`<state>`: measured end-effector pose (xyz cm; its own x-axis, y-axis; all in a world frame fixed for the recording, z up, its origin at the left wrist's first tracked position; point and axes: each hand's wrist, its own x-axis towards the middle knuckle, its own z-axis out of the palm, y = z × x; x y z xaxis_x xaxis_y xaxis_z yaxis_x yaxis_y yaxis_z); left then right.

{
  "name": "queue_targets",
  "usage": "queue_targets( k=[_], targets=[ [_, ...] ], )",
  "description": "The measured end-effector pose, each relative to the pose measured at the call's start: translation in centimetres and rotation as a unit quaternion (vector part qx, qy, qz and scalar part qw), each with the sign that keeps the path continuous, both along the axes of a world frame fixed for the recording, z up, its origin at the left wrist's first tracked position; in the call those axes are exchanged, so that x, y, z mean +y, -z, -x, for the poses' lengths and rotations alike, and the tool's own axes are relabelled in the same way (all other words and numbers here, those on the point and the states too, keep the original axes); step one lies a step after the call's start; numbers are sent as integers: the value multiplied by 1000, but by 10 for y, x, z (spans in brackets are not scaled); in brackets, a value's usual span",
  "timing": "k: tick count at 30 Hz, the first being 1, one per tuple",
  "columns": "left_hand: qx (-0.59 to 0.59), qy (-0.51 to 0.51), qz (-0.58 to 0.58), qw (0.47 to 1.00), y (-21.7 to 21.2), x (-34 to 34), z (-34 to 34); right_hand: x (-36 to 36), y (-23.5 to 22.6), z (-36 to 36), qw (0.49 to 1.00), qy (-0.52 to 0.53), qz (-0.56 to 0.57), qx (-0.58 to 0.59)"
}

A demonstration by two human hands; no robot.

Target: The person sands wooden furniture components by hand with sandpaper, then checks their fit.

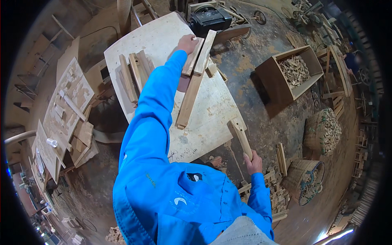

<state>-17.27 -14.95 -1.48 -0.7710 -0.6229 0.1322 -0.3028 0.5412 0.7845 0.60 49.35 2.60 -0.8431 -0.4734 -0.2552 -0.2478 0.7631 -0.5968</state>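
My left hand is stretched out to the far side of the pale plywood worktop. Its fingers close around the far end of a short wooden block. Against that block lies a longer wooden piece, with a wooden rail running toward me below it. A reddish-brown patch shows beside them. Down at my right side, my right hand grips the near end of a wooden slat, whose far end is over the worktop's right corner. Several wooden strips lie left of my forearm.
A dark motor stands beyond the worktop. To the right are an open wooden box of offcuts, two woven baskets and stacked wood pieces. Another board-topped table stands left. A bare foot shows below the near edge.
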Motion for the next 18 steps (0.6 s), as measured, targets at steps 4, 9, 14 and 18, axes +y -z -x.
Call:
queue_targets(
  k=[4,9,14,18],
  targets=[
    [-5,-61,103,993,-7,43,-51,2,4,0,1000,-5,-2,17],
    [-54,-79,118,988,-1,65,-96,-2,1,3,1000,1,19,-16],
    [-73,-57,80,993,-9,78,-90,-3,1,3,1000,-6,13,-4],
    [-68,-66,100,990,-12,86,-95,-3,-1,1,1000,4,3,-21]
  ],
)
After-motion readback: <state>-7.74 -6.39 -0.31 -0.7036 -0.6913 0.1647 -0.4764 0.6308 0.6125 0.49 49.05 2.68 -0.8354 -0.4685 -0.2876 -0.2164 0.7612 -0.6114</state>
